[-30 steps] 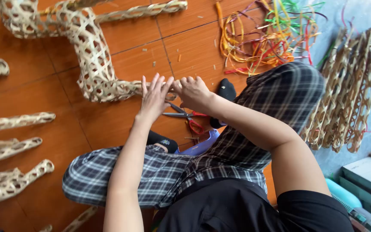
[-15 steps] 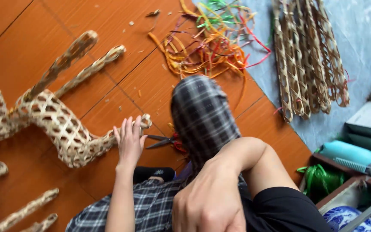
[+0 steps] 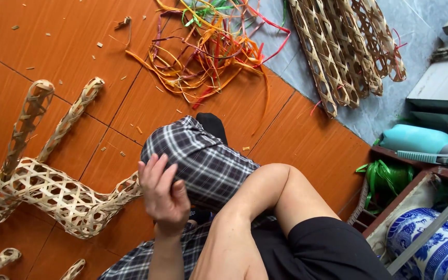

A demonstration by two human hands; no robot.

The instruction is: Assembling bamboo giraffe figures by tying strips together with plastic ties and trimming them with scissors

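1. The woven frame (image 3: 53, 194) lies on the orange floor (image 3: 79, 46) at near left, its end reaching the knee (image 3: 198, 155).
2. The left hand (image 3: 164, 194) is just beside that end, fingers loosely curled, holding nothing visible.
3. The right hand is hidden behind the forearm; its grip cannot be told.
4. Coloured strips (image 3: 208, 46) lie far off, woven pieces (image 3: 343, 46) to their right.

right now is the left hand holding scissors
No: the left hand is bare, fingers spread beside the woven bamboo frame, with no scissors in view.
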